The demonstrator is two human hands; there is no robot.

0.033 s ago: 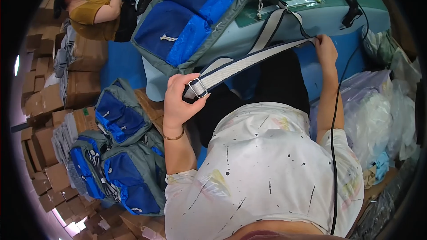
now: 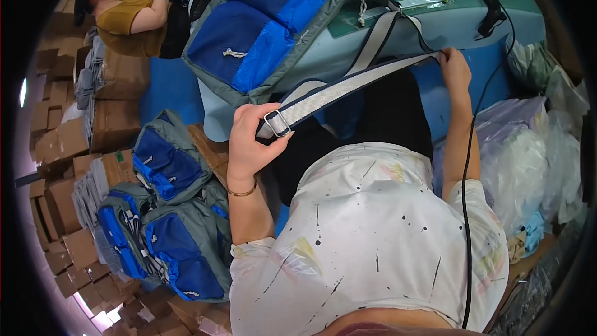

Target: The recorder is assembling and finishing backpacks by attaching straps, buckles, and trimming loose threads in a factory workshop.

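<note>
While the left hand point(image 2: 252, 140) pinches the grey-and-white strap point(image 2: 348, 84) right at its metal slide buckle point(image 2: 278, 123), the hold looks sound — thumb on one side of the buckle, fingers curled under the other, hand closed on it. To work the strap well, I judge the webbing should stay flat and untwisted along its run, with steady tension between both hands so the buckle can slide without bunching. Further out, the right hand point(image 2: 454, 68) is closed on the strap's far stretch, near the edge of the pale blue table point(image 2: 497, 25); the two hands sit well apart with the strap drawn taut between them. Beyond, the strap leads up to the grey-and-blue bag point(image 2: 267, 31) lying on the table. A stack of similar bags point(image 2: 168, 224) sits on the floor to the left.

Against the earlier frame nothing differs that I can tell — both grips, the strap's line and the bag lie the same.
</note>
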